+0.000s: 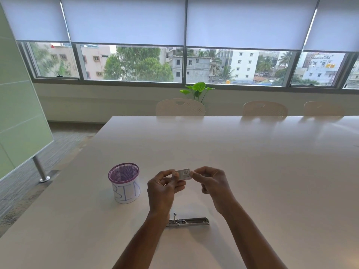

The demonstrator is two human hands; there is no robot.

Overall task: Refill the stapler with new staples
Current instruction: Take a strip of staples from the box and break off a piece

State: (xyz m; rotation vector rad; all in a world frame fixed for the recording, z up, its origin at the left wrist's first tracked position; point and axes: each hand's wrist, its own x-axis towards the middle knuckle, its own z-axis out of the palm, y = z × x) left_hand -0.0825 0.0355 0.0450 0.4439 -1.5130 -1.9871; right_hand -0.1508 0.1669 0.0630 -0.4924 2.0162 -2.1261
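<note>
A small grey staple box [184,174] with a barcode label is held above the table between both hands. My left hand [165,188] pinches its left end with thumb and fingers. My right hand [210,183] pinches its right end. The metal stapler [189,222] lies on the white table [252,171] below my hands, near the front, with its top swung open; my left forearm hides its left end.
A purple mesh cup [124,182] wrapped in paper marked "BIN" stands to the left of my hands. Three chairs [180,107] line the table's far edge. A glass partition on a metal post [39,169] stands on the floor at left.
</note>
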